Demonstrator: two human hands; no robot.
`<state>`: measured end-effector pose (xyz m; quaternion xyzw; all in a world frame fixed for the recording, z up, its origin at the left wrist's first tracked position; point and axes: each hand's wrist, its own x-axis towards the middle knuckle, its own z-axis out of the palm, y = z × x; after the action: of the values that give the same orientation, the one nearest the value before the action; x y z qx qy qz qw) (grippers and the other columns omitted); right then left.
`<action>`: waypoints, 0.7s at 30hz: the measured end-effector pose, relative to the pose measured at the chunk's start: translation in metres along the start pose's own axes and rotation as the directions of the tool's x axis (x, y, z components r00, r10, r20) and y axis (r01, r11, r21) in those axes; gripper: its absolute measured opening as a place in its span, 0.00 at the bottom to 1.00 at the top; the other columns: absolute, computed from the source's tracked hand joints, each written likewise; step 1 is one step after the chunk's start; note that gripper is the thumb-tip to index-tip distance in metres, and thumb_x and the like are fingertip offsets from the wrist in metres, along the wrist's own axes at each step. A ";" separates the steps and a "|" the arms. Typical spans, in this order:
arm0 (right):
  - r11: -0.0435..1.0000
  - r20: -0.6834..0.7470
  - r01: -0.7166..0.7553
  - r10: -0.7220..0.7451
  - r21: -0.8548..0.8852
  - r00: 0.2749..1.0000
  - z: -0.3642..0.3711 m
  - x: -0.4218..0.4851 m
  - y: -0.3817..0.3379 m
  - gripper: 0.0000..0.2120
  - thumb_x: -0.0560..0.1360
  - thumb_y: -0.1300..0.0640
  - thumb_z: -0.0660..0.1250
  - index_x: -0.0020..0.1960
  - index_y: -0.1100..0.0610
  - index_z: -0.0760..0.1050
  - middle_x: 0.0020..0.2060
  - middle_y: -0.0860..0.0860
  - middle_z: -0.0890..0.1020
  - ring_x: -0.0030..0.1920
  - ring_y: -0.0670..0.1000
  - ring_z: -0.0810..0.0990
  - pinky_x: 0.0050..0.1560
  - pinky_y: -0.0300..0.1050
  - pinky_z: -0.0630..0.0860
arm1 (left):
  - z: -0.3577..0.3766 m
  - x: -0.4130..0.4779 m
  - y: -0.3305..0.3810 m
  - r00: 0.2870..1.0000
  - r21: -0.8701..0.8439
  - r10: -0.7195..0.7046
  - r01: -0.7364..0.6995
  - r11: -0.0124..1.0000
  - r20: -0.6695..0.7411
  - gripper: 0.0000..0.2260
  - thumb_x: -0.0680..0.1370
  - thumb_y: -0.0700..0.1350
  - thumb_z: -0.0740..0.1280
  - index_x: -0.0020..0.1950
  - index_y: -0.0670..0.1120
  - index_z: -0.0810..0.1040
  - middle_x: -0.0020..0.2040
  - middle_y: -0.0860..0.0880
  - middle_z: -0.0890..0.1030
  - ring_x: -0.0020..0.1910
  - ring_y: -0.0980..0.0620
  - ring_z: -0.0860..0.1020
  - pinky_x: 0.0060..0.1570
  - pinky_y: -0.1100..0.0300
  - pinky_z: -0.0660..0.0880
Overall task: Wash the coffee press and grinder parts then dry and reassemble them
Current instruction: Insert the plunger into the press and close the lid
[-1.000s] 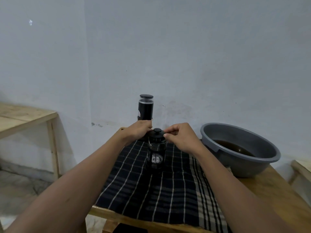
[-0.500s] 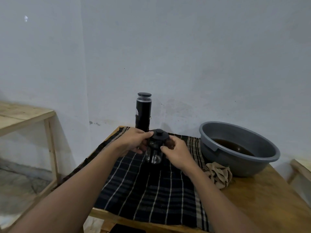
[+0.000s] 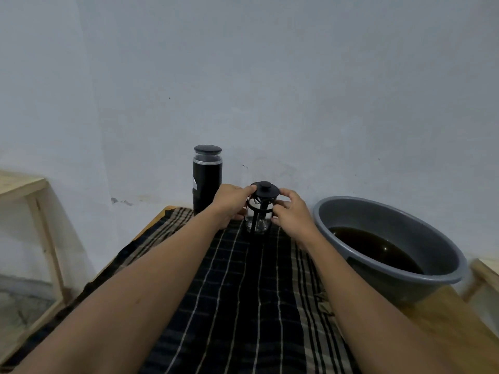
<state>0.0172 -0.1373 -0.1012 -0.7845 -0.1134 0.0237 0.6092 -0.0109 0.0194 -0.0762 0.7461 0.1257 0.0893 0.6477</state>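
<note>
A small glass coffee press [image 3: 258,217] with a black frame and a black knobbed lid stands upright on a dark checked cloth [image 3: 243,292], near the far end of the table. My left hand [image 3: 231,205] grips its left side, fingertips at the lid rim. My right hand [image 3: 290,211] holds the right side, thumb and fingers curled round the glass and lid edge. Behind and to the left, a tall black grinder [image 3: 207,178] with a dark lid stands upright against the wall.
A grey basin [image 3: 437,238] of dark brown water sits on the wooden table at the right. A pale wooden bench [image 3: 29,211] stands at the left. The wall is close behind the table's far edge.
Both hands have carried the press farther back on the cloth, toward the wall and beside the grinder. The view has tilted, and the beige rag by the basin is hidden behind my right arm.
</note>
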 end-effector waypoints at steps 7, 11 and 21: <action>1.000 0.010 0.002 -0.002 0.007 1.000 0.004 0.034 0.018 0.27 0.77 0.65 0.62 0.74 0.50 0.68 0.62 0.52 0.81 0.51 0.55 0.85 0.45 0.51 0.80 | 0.008 0.040 -0.018 0.999 0.012 -0.029 0.030 0.999 -0.035 0.16 0.80 0.53 0.71 0.50 0.39 0.82 0.43 0.43 0.83 0.38 0.45 0.81 0.39 0.56 0.77; 1.000 0.026 -0.015 0.015 -0.006 1.000 0.007 0.040 0.028 0.29 0.78 0.66 0.61 0.77 0.52 0.67 0.61 0.52 0.81 0.50 0.55 0.85 0.50 0.52 0.82 | 0.011 0.045 -0.026 0.998 0.035 -0.063 0.064 0.997 -0.031 0.14 0.80 0.53 0.70 0.47 0.41 0.80 0.43 0.43 0.82 0.39 0.45 0.81 0.37 0.57 0.76; 0.979 0.034 0.004 0.002 -0.202 0.999 -0.006 0.016 0.012 0.32 0.81 0.60 0.63 0.83 0.51 0.55 0.77 0.53 0.68 0.60 0.51 0.79 0.51 0.43 0.80 | 0.011 0.031 -0.019 0.989 0.215 0.029 0.003 0.977 -0.144 0.18 0.81 0.59 0.66 0.58 0.44 0.78 0.54 0.45 0.81 0.55 0.42 0.80 0.56 0.50 0.77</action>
<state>0.0354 -0.1423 -0.1092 -0.8418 -0.1259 0.0249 0.5243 0.0204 0.0205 -0.0979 0.8039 0.1770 0.1341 0.5517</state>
